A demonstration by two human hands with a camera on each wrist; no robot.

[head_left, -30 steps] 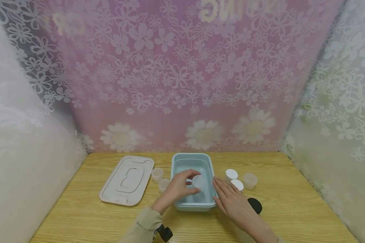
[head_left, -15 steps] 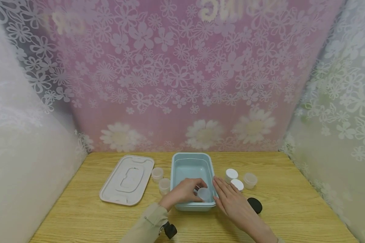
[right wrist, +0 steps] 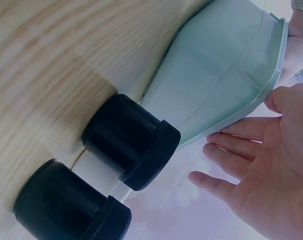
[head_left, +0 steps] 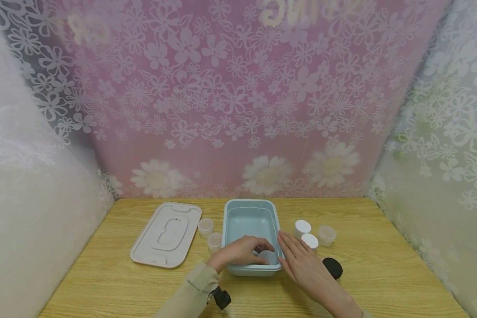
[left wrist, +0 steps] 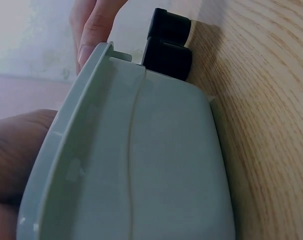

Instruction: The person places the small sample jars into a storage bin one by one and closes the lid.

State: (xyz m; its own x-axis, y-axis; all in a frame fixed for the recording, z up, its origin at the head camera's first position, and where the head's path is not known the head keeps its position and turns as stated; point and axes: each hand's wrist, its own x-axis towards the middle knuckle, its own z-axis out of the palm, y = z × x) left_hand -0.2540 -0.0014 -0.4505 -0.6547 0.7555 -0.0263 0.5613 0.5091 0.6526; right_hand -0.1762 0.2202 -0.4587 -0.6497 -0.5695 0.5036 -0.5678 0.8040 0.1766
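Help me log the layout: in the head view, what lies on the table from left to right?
White lid → two clear cups → blue tub → white-capped jars → clear jar.

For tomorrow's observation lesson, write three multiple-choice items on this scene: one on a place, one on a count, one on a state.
1. Where is the small jar that the left hand holds?
A. on the lid
B. inside the blue box
C. beside the black cap

2. How many white-capped jars stand right of the box?
A. two
B. four
C. none

3. How is the right hand?
A. clenched
B. flat, fingers straight against the box
C. holding a jar

Answers: 1 B, the hand reaches within the walls. 2 A, two white caps show. 3 B, fingers lie straight at the rim.
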